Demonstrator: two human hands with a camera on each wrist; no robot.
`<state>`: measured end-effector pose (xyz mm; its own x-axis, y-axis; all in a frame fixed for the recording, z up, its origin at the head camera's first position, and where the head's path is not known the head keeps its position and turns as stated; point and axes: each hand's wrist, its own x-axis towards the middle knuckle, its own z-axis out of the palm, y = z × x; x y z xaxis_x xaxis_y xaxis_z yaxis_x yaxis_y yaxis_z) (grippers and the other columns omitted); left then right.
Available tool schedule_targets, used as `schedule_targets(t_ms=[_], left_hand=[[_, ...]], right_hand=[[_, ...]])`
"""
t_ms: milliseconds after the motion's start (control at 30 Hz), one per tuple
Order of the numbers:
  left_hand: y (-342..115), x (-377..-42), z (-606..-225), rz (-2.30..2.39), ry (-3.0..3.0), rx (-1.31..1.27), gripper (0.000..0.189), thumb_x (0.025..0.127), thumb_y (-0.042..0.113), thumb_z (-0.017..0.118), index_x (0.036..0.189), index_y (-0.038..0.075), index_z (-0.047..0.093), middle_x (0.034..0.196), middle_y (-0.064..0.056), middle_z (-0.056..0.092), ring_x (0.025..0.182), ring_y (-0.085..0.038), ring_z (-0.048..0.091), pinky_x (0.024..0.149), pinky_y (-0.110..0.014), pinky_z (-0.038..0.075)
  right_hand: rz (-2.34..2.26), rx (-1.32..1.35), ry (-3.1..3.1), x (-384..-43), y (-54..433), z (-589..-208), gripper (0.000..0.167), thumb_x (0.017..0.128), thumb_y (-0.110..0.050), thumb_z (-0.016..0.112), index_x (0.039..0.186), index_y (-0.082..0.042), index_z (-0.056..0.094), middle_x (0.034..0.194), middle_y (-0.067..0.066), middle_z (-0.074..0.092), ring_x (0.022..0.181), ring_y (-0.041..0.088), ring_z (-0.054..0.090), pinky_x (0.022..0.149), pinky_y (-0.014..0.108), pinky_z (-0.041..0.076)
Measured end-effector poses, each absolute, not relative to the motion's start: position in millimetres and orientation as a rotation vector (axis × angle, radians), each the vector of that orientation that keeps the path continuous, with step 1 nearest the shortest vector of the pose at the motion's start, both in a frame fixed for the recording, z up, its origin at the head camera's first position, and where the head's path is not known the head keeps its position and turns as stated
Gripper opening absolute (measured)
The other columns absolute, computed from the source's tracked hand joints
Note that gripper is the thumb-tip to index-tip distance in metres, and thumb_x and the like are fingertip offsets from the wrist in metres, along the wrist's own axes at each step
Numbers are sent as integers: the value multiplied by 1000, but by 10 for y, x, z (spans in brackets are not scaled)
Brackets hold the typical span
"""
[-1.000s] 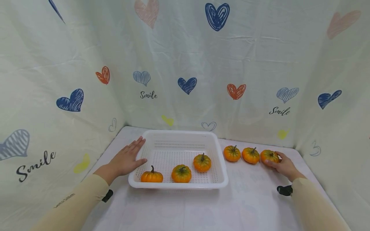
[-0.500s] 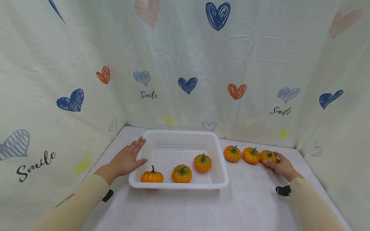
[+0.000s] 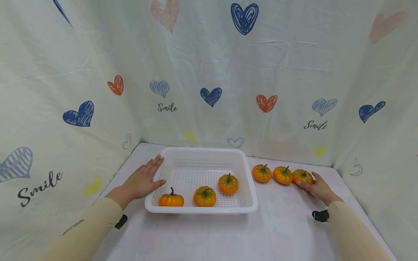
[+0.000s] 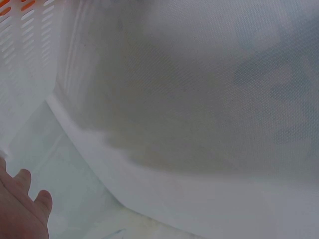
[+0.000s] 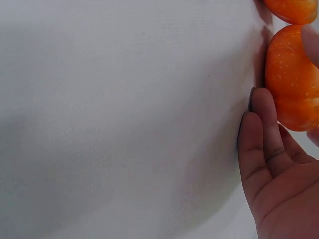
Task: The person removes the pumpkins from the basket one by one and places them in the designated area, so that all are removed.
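My left hand (image 3: 141, 182) lies with straight fingers against the left rim of a white plastic basket (image 3: 200, 210). In the left wrist view, only some fingers (image 4: 44, 201) show, beside the basket wall. On the right, my right hand (image 3: 321, 189) holds a small orange pumpkin (image 3: 302, 177) between thumb and fingers, down on the table. The right wrist view has the held pumpkin (image 5: 289, 74) at its right edge, fingers (image 5: 250, 134) low beside it. Left of it in a row sit a middle pumpkin (image 3: 282, 175) and another pumpkin (image 3: 261, 173).
Inside the basket are a left pumpkin (image 3: 171, 199), a centre pumpkin (image 3: 204, 197) and a right pumpkin (image 3: 228, 184). A white cloth covers the table (image 3: 228, 235). Behind it hangs a pale curtain (image 3: 235, 69) printed with hearts.
My right hand has shifted slightly left, bringing the rightmost pumpkin close against the middle one of the row. The left hand and the basket have stayed in place.
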<state>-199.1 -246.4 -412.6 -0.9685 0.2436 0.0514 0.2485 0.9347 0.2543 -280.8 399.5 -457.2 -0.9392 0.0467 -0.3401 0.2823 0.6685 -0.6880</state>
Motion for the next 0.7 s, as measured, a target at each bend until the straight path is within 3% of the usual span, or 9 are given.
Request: schedule_targets(t_ms=[367, 700], left_hand=[[-2464, -1989, -4115, -415, -3067, -399, 82, 98, 42, 58, 158, 1, 20, 164, -19, 14, 147, -42, 18, 116, -62, 16], [-2479, -1996, -4119, -420, -3065, -394, 84, 97, 44, 58, 158, 2, 19, 164, -19, 13, 147, -42, 18, 115, -62, 15]], right_hand=[[-1061, 196, 2645, -2735, 4150, -4339, 111, 96, -48, 61, 148, 13, -16, 143, 50, 13, 120, 56, 47, 103, 64, 38], [-1080, 78, 2867, -2867, 3848, -3818, 108, 95, -57, 58, 155, 4, -9, 150, 43, 14, 127, 63, 31, 97, 74, 34]])
